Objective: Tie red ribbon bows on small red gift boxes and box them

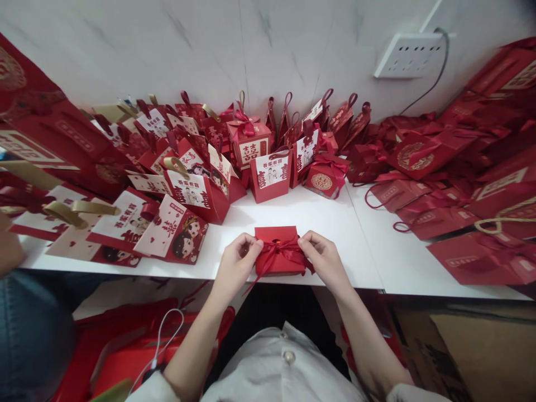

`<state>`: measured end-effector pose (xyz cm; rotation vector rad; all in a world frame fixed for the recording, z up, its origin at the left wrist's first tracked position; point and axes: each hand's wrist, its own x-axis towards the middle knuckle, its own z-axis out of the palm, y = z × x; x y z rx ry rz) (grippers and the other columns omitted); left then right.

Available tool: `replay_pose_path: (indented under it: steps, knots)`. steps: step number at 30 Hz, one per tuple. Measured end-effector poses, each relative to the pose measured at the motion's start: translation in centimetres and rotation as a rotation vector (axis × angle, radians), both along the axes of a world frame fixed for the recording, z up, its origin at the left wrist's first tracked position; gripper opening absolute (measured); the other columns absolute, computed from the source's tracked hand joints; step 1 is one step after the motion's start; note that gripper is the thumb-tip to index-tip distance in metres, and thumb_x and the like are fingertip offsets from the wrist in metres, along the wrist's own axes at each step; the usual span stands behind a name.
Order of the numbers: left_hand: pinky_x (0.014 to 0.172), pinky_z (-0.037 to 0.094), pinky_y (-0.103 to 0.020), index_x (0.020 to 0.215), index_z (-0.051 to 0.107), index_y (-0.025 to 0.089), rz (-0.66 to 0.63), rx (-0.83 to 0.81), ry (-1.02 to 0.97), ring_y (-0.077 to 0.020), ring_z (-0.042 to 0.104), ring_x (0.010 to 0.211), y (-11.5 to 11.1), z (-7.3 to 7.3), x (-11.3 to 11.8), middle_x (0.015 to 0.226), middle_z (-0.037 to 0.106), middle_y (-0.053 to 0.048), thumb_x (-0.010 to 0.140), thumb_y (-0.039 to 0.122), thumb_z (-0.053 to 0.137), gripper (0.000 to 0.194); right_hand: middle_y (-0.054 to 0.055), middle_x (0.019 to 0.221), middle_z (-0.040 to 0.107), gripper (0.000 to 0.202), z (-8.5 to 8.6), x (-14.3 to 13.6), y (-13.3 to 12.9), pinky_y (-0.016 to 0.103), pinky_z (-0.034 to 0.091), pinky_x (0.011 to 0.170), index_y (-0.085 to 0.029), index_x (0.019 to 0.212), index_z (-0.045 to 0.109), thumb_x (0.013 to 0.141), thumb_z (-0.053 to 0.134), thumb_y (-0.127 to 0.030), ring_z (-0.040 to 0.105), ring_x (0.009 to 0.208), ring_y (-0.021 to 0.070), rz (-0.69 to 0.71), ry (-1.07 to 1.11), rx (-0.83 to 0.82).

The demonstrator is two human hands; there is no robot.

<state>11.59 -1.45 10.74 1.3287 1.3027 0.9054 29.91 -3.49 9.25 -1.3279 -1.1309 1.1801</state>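
Observation:
A small red gift box (pixel 276 268) sits on the white table near its front edge, with a dark red ribbon (pixel 278 249) tied in a bow across its front. At the box's left side, my left hand (pixel 243 258) pinches the ribbon between thumb and forefinger. My right hand (pixel 321 257) pinches the ribbon at the right side of the bow. One ribbon tail hangs down to the lower left, past the table edge. A small dark opening shows in the box just above the bow.
Many red and white gift boxes (pixel 270 177) crowd the white table (pixel 238 223) at the back and left. More red boxes (pixel 481 257) are piled at the right. A socket panel (pixel 408 57) is on the wall. Another person's denim-clad leg (pixel 31 335) is at the lower left.

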Motion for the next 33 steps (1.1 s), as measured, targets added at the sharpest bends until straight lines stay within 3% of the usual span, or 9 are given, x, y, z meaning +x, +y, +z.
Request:
replay_pose_path:
  steps: [7,14,19,23,25,28,30,33]
  knots:
    - [0.063,0.037,-0.021,0.072,0.051,0.018,0.024,0.046,0.011,-0.0094,0.046,0.063,-0.2,-0.2,0.0,0.066,0.050,0.004,0.080,0.037,0.056,0.021,-0.005,0.054,0.038,0.032,-0.1,0.0,0.0,0.021,0.030,0.049,-0.019,0.059,0.046,0.076,0.057,-0.042,0.035,0.052,0.0088,-0.002,0.045,-0.032]
    - [0.068,0.042,-0.021,0.079,0.056,0.019,-0.037,0.083,0.060,-0.0104,0.054,0.070,-0.7,0.8,-0.3,0.075,0.058,0.002,0.080,0.033,0.057,0.015,-0.004,0.054,0.038,0.034,-0.1,0.0,0.0,0.021,0.029,0.050,-0.019,0.058,0.044,0.075,0.057,-0.045,0.034,0.052,0.0093,-0.019,0.008,-0.042]
    - [0.055,0.039,-0.020,0.075,0.056,0.018,0.027,0.006,0.051,-0.0095,0.051,0.058,-0.4,0.7,-0.3,0.064,0.055,0.003,0.077,0.036,0.059,0.018,-0.005,0.053,0.037,0.035,-0.1,0.2,-0.2,0.022,0.029,0.049,-0.019,0.057,0.045,0.076,0.055,-0.047,0.034,0.051,0.0095,-0.020,-0.043,-0.049]
    - [0.054,0.038,-0.020,0.077,0.054,0.018,0.038,-0.014,0.031,-0.0093,0.048,0.055,-0.1,0.3,-0.4,0.061,0.051,0.004,0.076,0.037,0.059,0.020,-0.003,0.056,0.043,0.034,-0.3,0.8,-0.6,0.025,0.039,0.057,-0.019,0.059,0.044,0.080,0.052,-0.045,0.043,0.055,0.0118,-0.003,-0.147,-0.020]
    - [0.054,0.039,-0.021,0.079,0.053,0.018,0.041,-0.026,0.021,-0.0094,0.048,0.055,-0.2,0.3,-0.4,0.063,0.052,0.004,0.077,0.040,0.058,0.023,0.000,0.067,0.051,0.025,-0.3,1.1,-0.8,0.030,0.045,0.069,-0.019,0.068,0.050,0.082,0.053,-0.040,0.052,0.067,0.0156,-0.081,-0.256,0.076]
    - [0.055,0.039,-0.022,0.077,0.053,0.017,0.035,-0.023,0.052,-0.0094,0.047,0.056,-0.4,0.3,-0.6,0.065,0.052,0.004,0.076,0.042,0.059,0.026,0.009,0.103,0.055,0.021,0.2,1.2,-1.1,0.040,0.044,0.090,-0.021,0.097,0.056,0.081,0.057,-0.034,0.054,0.102,0.0235,-0.133,-0.465,0.290]
    - [0.055,0.039,-0.022,0.075,0.053,0.017,0.012,0.014,0.103,-0.0096,0.047,0.056,-0.6,0.4,-0.5,0.064,0.052,0.003,0.077,0.039,0.059,0.022,0.011,0.124,0.047,0.030,0.5,0.9,-1.1,0.043,0.040,0.099,-0.023,0.110,0.055,0.081,0.059,-0.031,0.046,0.119,0.0258,-0.032,-0.557,0.354]
    - [0.058,0.040,-0.022,0.075,0.053,0.017,0.004,0.196,0.183,-0.0099,0.049,0.059,-0.9,0.8,0.1,0.065,0.053,0.003,0.081,0.030,0.055,0.014,0.011,0.130,0.044,0.031,0.5,0.3,-1.0,0.042,0.039,0.102,-0.024,0.113,0.055,0.083,0.057,-0.027,0.045,0.123,0.0250,0.104,-0.568,0.325]
